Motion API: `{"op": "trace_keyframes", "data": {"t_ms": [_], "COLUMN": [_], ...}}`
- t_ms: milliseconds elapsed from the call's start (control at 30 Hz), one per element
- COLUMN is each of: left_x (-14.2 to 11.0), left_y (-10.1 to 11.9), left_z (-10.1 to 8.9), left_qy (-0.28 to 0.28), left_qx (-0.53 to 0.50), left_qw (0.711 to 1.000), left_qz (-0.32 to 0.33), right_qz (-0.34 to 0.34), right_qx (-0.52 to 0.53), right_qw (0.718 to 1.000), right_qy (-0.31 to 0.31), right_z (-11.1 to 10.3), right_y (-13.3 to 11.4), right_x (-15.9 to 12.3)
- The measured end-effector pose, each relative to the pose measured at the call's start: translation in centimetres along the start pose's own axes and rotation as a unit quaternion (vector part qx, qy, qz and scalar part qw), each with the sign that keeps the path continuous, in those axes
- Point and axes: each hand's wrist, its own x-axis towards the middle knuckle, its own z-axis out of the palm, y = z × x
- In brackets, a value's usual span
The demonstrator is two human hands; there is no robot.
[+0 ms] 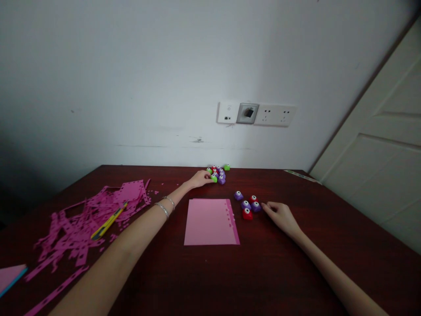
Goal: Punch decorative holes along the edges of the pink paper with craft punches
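My left hand (pixel 200 178) reaches to the back of the table, fingers closed on a green craft punch (pixel 214 178) at the edge of a cluster. Several purple, red and green punches crowd there, among them a purple punch (pixel 221 180) beside the held one. My right hand (pixel 280 216) rests on the table with curled fingers, nothing visible in them. Its fingertips are close to a purple punch (pixel 255 206); whether they touch I cannot tell. Around that one sit a red punch (pixel 247 214) and several others. Between my arms lies a stack of pink paper (pixel 208 223), small holes along its right edge.
Punched pink paper scraps (pixel 74 232) spread over the left side, with a yellow utility knife (pixel 109 221) on them. A paper pad (pixel 11 277) lies at the left front. The wall with sockets (pixel 275 115) borders the table's back; a white door (pixel 378 145) stands right.
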Motion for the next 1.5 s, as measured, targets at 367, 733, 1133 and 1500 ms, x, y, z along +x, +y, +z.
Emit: {"op": "trace_keyframes", "data": {"t_ms": [367,733,1133,1500], "left_x": [-6.7,-10.1,-11.3,-11.7], "left_y": [6.1,8.2,11.4,12.5], "left_z": [-2.9,-2.4,-1.7,-0.5], "left_qy": [0.047,-0.031,-0.096,-0.116], "left_qx": [-0.062,-0.052,-0.038,-0.036], "left_qw": [0.996,0.994,0.982,0.973], "left_qz": [0.052,0.096,0.157,0.197], "right_qz": [0.011,0.011,-0.082,-0.096], "right_qx": [-0.016,0.013,0.147,0.163], "right_qw": [1.000,0.999,0.983,0.973], "right_qy": [-0.010,0.028,-0.069,-0.135], "right_z": [-0.2,-0.6,-1.1,-1.0], "right_y": [-0.6,-0.9,-10.3,-12.5], "right_x": [-0.2,-0.5,-2.6,-3.7]}}
